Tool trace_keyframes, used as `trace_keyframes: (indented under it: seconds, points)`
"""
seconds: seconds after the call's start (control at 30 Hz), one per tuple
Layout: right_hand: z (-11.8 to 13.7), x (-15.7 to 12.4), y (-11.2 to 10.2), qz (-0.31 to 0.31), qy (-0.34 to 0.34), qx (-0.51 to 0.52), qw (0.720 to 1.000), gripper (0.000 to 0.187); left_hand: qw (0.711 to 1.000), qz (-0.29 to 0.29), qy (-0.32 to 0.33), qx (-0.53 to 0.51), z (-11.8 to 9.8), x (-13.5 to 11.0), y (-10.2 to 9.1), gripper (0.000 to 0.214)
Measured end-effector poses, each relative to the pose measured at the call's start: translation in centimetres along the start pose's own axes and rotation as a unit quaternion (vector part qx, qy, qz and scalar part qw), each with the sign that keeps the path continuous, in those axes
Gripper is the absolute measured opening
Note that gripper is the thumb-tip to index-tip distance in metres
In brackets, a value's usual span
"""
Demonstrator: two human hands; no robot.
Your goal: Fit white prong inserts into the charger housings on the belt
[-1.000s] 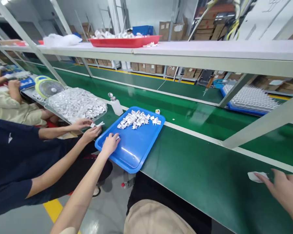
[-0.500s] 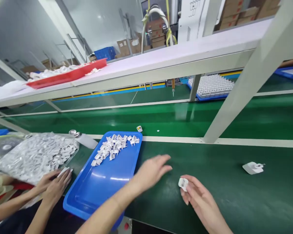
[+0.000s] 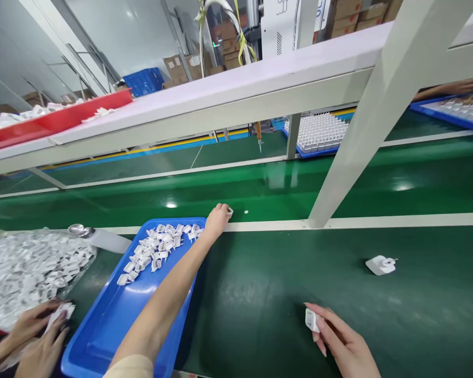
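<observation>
My left hand (image 3: 216,219) reaches over the far right corner of a blue tray (image 3: 114,320) and closes its fingers on a small object (image 3: 229,211) lying on the white stripe of the green belt. Near the bottom edge my right hand (image 3: 339,341) pinches a small white plug part (image 3: 311,319) between thumb and fingers. A pile of small white plug parts (image 3: 157,248) lies in the tray's far end. Another white plug part (image 3: 380,264) rests alone on the belt to the right.
A co-worker's two hands (image 3: 39,331) work at the lower left beside a clear bag of white parts (image 3: 23,268). A pump bottle (image 3: 102,239) lies behind the tray. A slanted frame post (image 3: 350,142) rises from the belt; a red tray (image 3: 55,121) sits on the shelf above.
My left hand has moved forward from mid-belt to the small object at the tray's far corner. My right hand with the white part has drawn back toward me. The view shifted slightly right.
</observation>
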State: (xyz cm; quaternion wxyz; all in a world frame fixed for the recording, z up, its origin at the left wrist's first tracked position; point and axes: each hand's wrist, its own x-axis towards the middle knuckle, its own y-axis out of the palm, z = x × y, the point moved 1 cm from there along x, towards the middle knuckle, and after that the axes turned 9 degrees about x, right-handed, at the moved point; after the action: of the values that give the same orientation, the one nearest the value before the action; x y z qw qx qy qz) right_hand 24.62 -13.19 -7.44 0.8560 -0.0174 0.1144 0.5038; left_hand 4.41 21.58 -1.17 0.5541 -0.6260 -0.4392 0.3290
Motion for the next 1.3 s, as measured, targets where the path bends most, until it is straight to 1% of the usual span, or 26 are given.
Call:
trace_keyframes:
  seconds: [0.03,0.1,0.17,0.23,0.27,0.33,0.4,0.47,0.53,0.6,0.63,0.67,0.7,0.73,0.83,0.87,0.93,0.97,1.03,1.07,1.1,1.13,1.2,1.3]
  points:
    - [0.0,0.0,-0.2,0.011,0.0,0.008,1.0,0.055,1.0,0.001,0.02,-0.023,-1.0,-1.4,0.4,0.027]
    - [0.1,0.1,-0.7,0.017,0.003,0.029,0.999,0.056,0.995,0.014,0.06,-0.079,-3.1,-5.6,1.6,0.04]
    - [0.6,-0.1,-1.2,0.005,-0.01,0.026,1.0,0.052,0.986,0.04,0.087,-0.138,-5.0,-11.1,3.0,0.05]
    - [1.3,-0.3,-1.2,0.02,-0.032,-0.01,0.999,0.046,0.975,0.059,0.102,-0.19,-6.4,-16.5,4.1,0.049]
    - [1.7,-0.5,-1.0,0.035,-0.052,-0.038,0.997,0.042,0.969,0.063,0.11,-0.211,-6.9,-18.8,4.5,0.046]
    - [2.5,-0.7,-0.2,0.08,-0.112,-0.111,0.984,0.031,0.959,0.057,0.132,-0.246,-7.5,-22.1,5.2,0.038]
    - [3.1,-0.6,1.1,0.139,-0.192,-0.185,0.954,0.021,0.951,0.043,0.149,-0.269,-7.7,-23.8,5.7,0.032]
    - [3.3,-0.4,2.7,0.192,-0.282,-0.239,0.909,0.018,0.947,0.031,0.153,-0.282,-7.6,-24.4,6.2,0.031]
    - [3.3,0.1,4.1,0.229,-0.353,-0.291,0.859,0.02,0.945,0.022,0.155,-0.289,-7.5,-24.5,6.6,0.031]
    - [3.2,0.5,5.1,0.247,-0.384,-0.356,0.815,0.023,0.943,0.017,0.159,-0.291,-7.5,-24.4,6.8,0.029]
    - [3.3,0.7,5.3,0.252,-0.385,-0.385,0.8,0.024,0.943,0.016,0.16,-0.292,-7.5,-24.4,7.0,0.027]
    - [3.5,0.8,5.5,0.255,-0.381,-0.406,0.791,0.024,0.942,0.016,0.161,-0.294,-7.5,-24.3,7.0,0.026]
    - [3.8,0.9,5.5,0.253,-0.373,-0.415,0.79,0.023,0.942,0.016,0.16,-0.295,-7.5,-24.3,7.1,0.026]
    - [4.2,0.9,5.4,0.248,-0.363,-0.413,0.798,0.021,0.941,0.018,0.158,-0.298,-7.5,-24.3,7.1,0.027]
    - [5.8,0.5,4.8,0.217,-0.328,-0.381,0.837,0.016,0.936,0.03,0.157,-0.313,-6.8,-24.1,6.7,0.034]
    - [6.2,0.4,4.5,0.203,-0.318,-0.375,0.846,0.014,0.933,0.036,0.163,-0.32,-6.5,-24.1,6.5,0.039]
    - [6.7,0.1,4.1,0.184,-0.305,-0.377,0.855,0.012,0.933,0.039,0.169,-0.315,-6.2,-24.3,6.2,0.054]
    - [6.7,0.0,4.0,0.177,-0.301,-0.38,0.856,0.012,0.94,0.034,0.158,-0.301,-6.2,-24.4,6.0,0.064]
    - [6.5,-0.1,3.7,0.168,-0.295,-0.384,0.859,0.012,0.959,0.013,0.111,-0.259,-6.6,-24.9,6.1,0.082]
    - [6.3,-0.1,3.7,0.168,-0.292,-0.384,0.86,0.013,0.967,0.003,0.084,-0.24,-7.1,-25.1,6.2,0.085]
    - [6.2,-0.1,3.7,0.171,-0.288,-0.383,0.861,0.013,0.97,-0.004,0.064,-0.233,-7.5,-25.3,6.4,0.083]
    - [6.1,-0.1,3.8,0.176,-0.286,-0.383,0.86,0.013,0.969,-0.007,0.058,-0.238,-7.9,-25.5,6.7,0.076]
    - [5.9,0.0,4.2,0.193,-0.286,-0.387,0.855,0.015,0.961,-0.007,0.07,-0.267,-8.2,-25.6,7.1,0.056]
    - [5.8,0.3,5.2,0.229,-0.291,-0.401,0.838,0.019,0.946,0.001,0.106,-0.308,-7.5,-25.3,7.3,0.033]
